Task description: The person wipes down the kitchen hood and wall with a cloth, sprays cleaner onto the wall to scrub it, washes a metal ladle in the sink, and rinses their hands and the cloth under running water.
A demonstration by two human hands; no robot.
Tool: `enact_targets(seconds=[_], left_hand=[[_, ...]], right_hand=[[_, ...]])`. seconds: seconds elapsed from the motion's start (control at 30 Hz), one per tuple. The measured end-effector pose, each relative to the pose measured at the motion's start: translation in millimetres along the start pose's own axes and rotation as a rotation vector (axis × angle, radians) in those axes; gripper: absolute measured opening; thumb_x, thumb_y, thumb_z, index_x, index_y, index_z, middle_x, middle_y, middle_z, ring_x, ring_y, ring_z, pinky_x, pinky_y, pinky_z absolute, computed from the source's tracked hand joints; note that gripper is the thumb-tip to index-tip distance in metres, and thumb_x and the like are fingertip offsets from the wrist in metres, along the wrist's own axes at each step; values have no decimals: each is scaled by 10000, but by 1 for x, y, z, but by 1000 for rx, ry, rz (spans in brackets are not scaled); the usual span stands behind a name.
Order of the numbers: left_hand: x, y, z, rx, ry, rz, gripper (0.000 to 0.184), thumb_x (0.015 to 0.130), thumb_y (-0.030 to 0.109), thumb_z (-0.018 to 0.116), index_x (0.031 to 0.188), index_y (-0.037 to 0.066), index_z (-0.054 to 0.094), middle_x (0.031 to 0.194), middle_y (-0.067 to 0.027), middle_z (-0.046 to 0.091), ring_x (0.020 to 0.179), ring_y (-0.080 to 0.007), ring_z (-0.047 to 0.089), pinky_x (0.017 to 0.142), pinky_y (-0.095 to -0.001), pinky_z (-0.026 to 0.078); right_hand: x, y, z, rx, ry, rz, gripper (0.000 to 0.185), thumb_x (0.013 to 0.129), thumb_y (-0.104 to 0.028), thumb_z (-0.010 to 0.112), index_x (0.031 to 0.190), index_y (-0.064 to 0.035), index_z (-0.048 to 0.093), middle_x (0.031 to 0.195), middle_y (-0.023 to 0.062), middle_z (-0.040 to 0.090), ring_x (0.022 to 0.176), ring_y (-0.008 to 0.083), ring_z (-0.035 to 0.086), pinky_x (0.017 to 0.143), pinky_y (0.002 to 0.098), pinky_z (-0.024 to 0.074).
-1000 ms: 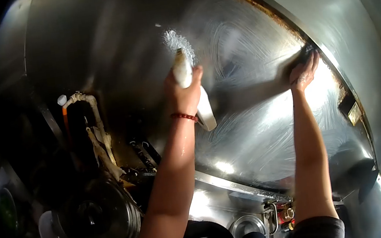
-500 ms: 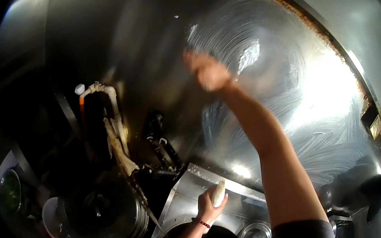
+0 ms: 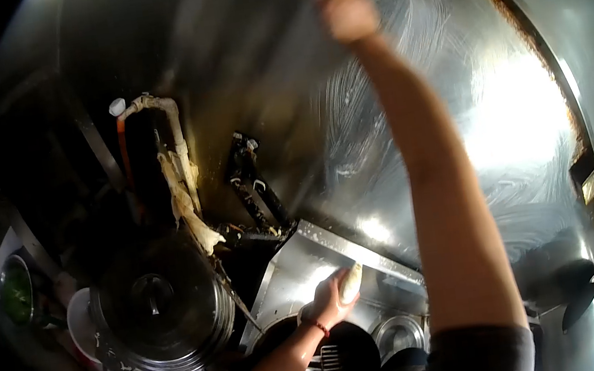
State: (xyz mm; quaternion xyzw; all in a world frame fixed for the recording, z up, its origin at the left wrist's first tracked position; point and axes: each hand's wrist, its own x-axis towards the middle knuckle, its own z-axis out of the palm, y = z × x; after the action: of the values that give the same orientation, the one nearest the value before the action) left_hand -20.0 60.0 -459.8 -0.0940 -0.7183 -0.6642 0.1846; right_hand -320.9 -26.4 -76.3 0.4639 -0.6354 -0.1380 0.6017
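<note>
My right arm stretches up to the steel wall (image 3: 369, 108), which is covered in white, foamy swirls. At its upper part my right hand (image 3: 349, 10) is smeared by motion; whether anything is in its fingers cannot be made out. Lower down, my left hand (image 3: 329, 303) has its fingers closed round a pale oblong object (image 3: 351, 284), held over the steel counter (image 3: 294, 267). A red band circles the left wrist. Beneath that hand are a dark pan (image 3: 355, 343) and a slotted turner (image 3: 329, 357).
To the left stands a large lidded pot (image 3: 154, 298), with a white bowl (image 3: 81, 326) and a bowl of greens (image 3: 17, 293) beyond it. A grimy pipe (image 3: 177, 137) and black fittings (image 3: 252, 184) stick out by the wall. A round metal container (image 3: 398, 336) sits right of the pan.
My right hand has moved up across the wall, and the foam patch there is now spread into streaks. My left hand still holds the pale object. The view has shifted slightly.
</note>
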Motion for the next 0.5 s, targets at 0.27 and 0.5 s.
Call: enact_targets(seconds=[0.27,0.5], left_hand=[[11,27,-23,-46,-73,-181,408,657,126,749,1027,80,583,923,-147,645,847,-322,624,741,-369,504],[13,29,-7,-93,-200,-75,297,676,85,674,960,34,601,834,-168,628,762,-341,622,669,-369,501]], right_hand=[[-298,-104,-99,762,-1464,668,530,959,-450,329,1376,-134,413,1323,93,499,1154,232,517,1000,316,389],[-109,116,-108,-297,20,42,520,967,-390,282,1401,-111,345,1371,96,442,1172,218,501,939,328,422]])
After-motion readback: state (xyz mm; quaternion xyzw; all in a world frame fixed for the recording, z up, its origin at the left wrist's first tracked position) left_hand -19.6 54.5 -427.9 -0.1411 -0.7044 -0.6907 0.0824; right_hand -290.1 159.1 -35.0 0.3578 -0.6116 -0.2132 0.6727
